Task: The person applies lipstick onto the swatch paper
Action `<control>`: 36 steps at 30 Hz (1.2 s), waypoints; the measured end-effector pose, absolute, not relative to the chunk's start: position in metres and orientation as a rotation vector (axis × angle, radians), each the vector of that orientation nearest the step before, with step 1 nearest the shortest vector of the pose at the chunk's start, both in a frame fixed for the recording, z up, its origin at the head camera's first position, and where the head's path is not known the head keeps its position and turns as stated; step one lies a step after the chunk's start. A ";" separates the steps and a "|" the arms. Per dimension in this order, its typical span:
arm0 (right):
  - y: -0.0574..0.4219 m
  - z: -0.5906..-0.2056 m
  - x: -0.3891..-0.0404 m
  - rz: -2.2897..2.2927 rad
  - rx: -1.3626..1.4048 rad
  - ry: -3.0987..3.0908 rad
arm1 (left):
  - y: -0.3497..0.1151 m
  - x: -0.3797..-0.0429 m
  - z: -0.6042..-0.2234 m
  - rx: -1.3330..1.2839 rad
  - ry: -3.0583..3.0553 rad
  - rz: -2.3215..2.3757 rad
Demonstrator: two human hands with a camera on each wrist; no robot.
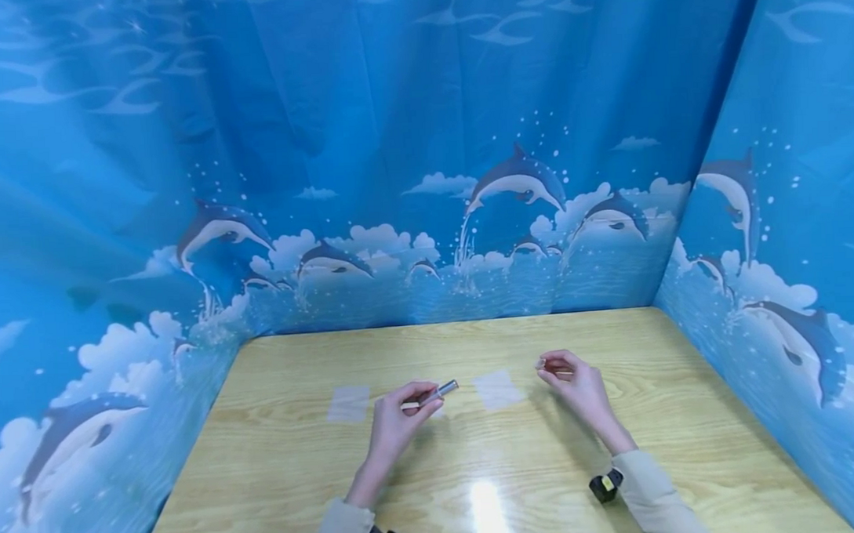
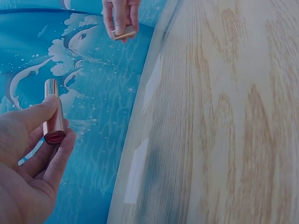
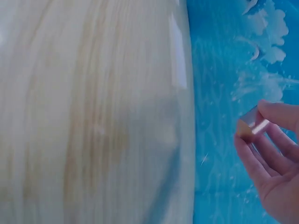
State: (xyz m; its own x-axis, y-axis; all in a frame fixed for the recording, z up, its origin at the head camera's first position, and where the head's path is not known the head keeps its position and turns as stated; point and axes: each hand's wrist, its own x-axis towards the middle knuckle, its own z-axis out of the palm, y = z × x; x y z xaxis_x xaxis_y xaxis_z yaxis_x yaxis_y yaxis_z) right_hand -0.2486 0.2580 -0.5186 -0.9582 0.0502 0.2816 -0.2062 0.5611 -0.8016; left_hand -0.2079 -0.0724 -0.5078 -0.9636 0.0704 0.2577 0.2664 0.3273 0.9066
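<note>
A lipstick tube [image 2: 54, 112], shiny rose gold with a dark red end, is pinched between the thumb and fingers of my left hand [image 1: 396, 424]. In the head view the tube points up and to the right, above the table. My right hand [image 1: 578, 387] pinches a short, shiny gold-coloured piece [image 3: 251, 125] that looks like a lipstick cap; fingers cover part of it. The two hands are apart, with a white paper square [image 1: 498, 389] lying on the table between them.
Another white square [image 1: 349, 403] lies left of my left hand, and a third pale patch shows partly behind that hand. The wood-grain table [image 1: 430, 345] is bounded at the back and sides by a blue dolphin-print curtain [image 1: 394, 142].
</note>
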 end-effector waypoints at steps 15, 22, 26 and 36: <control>0.284 -0.531 -0.267 1.253 0.143 -2.589 | -0.074 -0.208 -0.509 -0.294 -2.420 -1.701; 0.291 -0.532 -0.271 1.258 0.143 -2.639 | -0.075 -0.208 -0.510 -0.299 -2.408 -1.716; 0.294 -0.533 -0.271 1.238 0.152 -2.681 | -0.075 -0.208 -0.509 -0.290 -2.409 -1.723; 0.294 -0.535 -0.269 1.143 0.275 -2.707 | -0.074 -0.209 -0.510 -0.282 -2.414 -1.709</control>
